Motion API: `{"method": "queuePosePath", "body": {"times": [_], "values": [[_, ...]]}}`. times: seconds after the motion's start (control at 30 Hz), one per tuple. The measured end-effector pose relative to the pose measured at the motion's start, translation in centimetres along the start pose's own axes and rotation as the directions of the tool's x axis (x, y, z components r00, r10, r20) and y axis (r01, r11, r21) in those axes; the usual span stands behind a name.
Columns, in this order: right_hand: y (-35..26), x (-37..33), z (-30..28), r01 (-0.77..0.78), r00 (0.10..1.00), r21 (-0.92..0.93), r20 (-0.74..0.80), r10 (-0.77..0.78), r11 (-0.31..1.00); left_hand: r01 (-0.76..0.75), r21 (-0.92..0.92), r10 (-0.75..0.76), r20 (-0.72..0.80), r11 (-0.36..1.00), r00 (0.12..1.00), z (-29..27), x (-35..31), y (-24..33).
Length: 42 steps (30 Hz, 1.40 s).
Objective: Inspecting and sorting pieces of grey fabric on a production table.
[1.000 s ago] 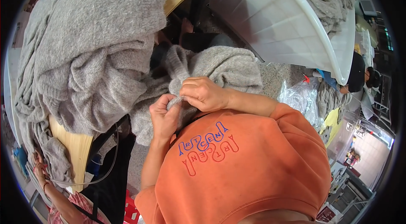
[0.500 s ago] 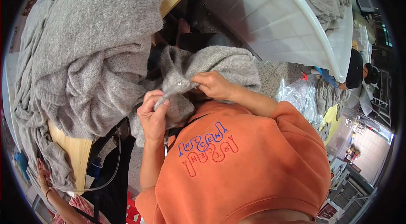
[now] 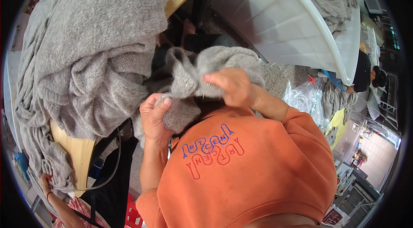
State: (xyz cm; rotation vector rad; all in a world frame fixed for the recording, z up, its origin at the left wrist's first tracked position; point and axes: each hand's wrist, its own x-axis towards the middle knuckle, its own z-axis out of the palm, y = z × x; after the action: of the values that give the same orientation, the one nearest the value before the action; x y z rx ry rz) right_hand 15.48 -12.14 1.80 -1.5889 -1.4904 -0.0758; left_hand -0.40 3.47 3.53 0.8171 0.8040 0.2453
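Note:
A grey knitted garment [image 3: 228,58] lies bunched over my lap. My left hand [image 3: 155,116] is closed, pinching an edge of the knit between thumb and fingers. Just right of the pinched part, my right hand [image 3: 232,86] is curled with its fingers together, slightly blurred. A small shiny glint shows at its fingertips, too small to name. Between the hands, a gathered fold of the knit stands up with small light specks on it.
A large heap of grey knitwear [image 3: 99,26] covers the wooden table [image 3: 71,146] on the left. A white plastic bin [image 3: 284,21] with knitwear stands at the upper right. Clear plastic bags [image 3: 301,99] lie on the right. Another person's hand [image 3: 46,183] touches knitwear at the lower left.
My right hand has moved to the right, away from the pinched edge, and turned so its back shows more. My left hand still pinches the knit, nearly in place.

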Motion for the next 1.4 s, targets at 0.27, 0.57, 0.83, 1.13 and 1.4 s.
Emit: {"method": "queuePosePath", "body": {"times": [0.27, 0.57, 0.83, 1.13, 1.4], "values": [[-2.0, 2.4, 1.8, 0.289, 0.955, 0.061, 0.05, -0.293, 0.955, -0.195, 0.268, 0.164, 0.135, 0.943, 0.977, 1.7, 0.1, -0.7], [-1.3, 1.7, 2.8, 0.186, 0.98, 0.063, 0.06, -0.189, 0.981, -0.148, 0.15, 0.13, 0.128, 0.978, 0.983, 1.2, -0.1, -1.4], [-1.1, 2.1, 3.9, -0.004, 0.997, 0.154, 0.079, -0.008, 0.988, -0.332, 0.292, 0.32, 0.088, 0.897, 0.943, 1.0, 0.1, -2.2], [-0.3, 1.5, 4.2, -0.381, 0.922, 0.412, 0.238, 0.305, 0.828, -0.483, 0.494, 0.469, 0.161, 0.723, 0.868, 0.6, -0.3, -2.5], [-0.4, 1.2, 3.4, -0.717, 0.697, 0.545, 0.562, 0.444, 0.435, -0.55, 0.543, 0.511, 0.238, 0.635, 0.826, 0.6, -0.1, -2.4]]}}
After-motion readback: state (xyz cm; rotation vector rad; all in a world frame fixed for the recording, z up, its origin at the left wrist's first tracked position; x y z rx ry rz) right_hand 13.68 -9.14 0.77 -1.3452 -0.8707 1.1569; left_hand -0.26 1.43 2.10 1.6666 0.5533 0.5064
